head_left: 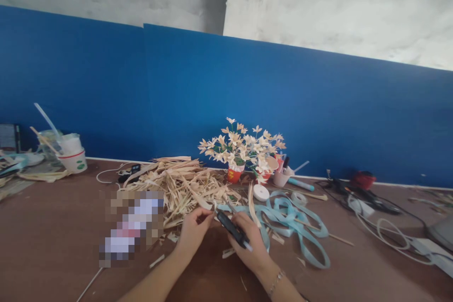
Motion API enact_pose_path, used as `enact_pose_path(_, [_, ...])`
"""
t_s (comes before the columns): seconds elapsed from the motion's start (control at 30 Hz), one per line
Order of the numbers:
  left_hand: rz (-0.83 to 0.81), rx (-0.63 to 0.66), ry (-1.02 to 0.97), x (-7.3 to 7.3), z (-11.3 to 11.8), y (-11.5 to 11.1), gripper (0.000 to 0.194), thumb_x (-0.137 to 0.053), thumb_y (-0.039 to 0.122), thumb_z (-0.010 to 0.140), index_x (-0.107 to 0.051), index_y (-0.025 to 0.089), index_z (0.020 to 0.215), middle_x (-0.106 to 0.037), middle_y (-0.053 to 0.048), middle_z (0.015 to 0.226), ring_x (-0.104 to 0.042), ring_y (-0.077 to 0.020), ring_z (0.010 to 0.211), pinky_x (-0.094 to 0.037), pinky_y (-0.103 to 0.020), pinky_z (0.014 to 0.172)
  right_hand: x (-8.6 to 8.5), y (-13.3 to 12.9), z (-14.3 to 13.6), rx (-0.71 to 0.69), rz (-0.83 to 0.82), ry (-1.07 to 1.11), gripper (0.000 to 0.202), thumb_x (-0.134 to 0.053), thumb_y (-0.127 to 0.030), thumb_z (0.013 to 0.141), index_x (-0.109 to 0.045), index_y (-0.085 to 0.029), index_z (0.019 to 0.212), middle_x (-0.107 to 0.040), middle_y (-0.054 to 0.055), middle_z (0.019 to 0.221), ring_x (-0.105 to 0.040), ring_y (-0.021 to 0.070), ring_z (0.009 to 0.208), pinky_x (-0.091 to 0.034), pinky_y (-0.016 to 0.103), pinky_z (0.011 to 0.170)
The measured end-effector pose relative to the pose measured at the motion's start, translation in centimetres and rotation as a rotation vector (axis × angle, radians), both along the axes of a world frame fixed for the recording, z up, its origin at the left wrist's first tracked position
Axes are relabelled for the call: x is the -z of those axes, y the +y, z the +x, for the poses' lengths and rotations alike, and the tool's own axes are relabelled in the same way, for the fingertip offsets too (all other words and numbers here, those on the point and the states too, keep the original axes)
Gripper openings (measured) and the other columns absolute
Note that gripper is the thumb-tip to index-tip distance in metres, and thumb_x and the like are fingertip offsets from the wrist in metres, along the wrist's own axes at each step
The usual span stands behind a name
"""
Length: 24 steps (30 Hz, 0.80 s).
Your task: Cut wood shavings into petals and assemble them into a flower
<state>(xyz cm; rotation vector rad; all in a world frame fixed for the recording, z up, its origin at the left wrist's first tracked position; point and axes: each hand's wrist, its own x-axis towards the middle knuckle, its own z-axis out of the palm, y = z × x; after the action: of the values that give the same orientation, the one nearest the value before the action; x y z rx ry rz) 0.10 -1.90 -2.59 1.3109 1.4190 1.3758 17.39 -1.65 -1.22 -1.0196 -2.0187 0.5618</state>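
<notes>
My right hand [253, 240] is wrapped round a black hot glue gun [230, 227], with a pale glue stick poking out of its back end. The gun's nozzle points up and left, close to the fingertips of my left hand [194, 232]. Those fingers are pinched together on a small pale piece of dried husk [213, 206], whose shape is hard to make out. Just beyond both hands lies a loose heap of dried husk strips [184, 184]. Light blue ribbon [286, 214] is tangled beside my right hand.
Behind the heap, pale husk flowers [233, 144] stand in a red cup [234, 174]. A white tape roll [261, 192] and pen cup [281, 178] are near. Cables [382, 231] lie right; a white cup [72, 158] stands left. A blurred-out item [130, 229] is left of my hands.
</notes>
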Motion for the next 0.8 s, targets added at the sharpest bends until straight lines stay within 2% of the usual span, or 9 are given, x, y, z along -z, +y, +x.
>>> enact_pose_path(0.4, [0.018, 0.018, -0.001, -0.02, -0.09, 0.0, 0.024, -0.059, 0.038, 0.068, -0.066, 0.015, 0.068, -0.065, -0.002, 0.061, -0.056, -0.0159, 0.058, -0.042, -0.025, 0.057, 0.39, 0.24, 0.07, -0.009, 0.017, -0.001, 0.016, -0.048, -0.004, 0.061, -0.048, -0.019, 0.068, -0.052, 0.002, 0.074, -0.052, 0.0169, 0.069, -0.042, 0.027, 0.062])
enact_pose_path(0.6, [0.01, 0.019, -0.004, -0.52, 0.0, -0.23, 0.024, -0.058, 0.037, 0.067, -0.066, 0.015, 0.067, -0.062, 0.0, 0.057, -0.052, -0.0138, 0.054, -0.038, -0.023, 0.053, 0.23, 0.18, 0.14, 0.002, 0.008, -0.009, 0.017, -0.048, -0.004, 0.062, -0.049, -0.019, 0.069, -0.053, 0.003, 0.075, -0.053, 0.0173, 0.07, -0.042, 0.027, 0.064])
enact_pose_path(0.8, [-0.012, 0.024, -0.007, -0.37, -0.01, -0.16, 0.025, -0.057, 0.038, 0.067, -0.066, 0.014, 0.069, -0.06, 0.001, 0.055, -0.049, -0.013, 0.051, -0.037, -0.023, 0.051, -0.01, 0.12, 0.12, -0.001, 0.0, -0.022, 0.015, -0.047, -0.005, 0.064, -0.048, -0.019, 0.07, -0.052, 0.002, 0.075, -0.053, 0.0171, 0.07, -0.041, 0.026, 0.063])
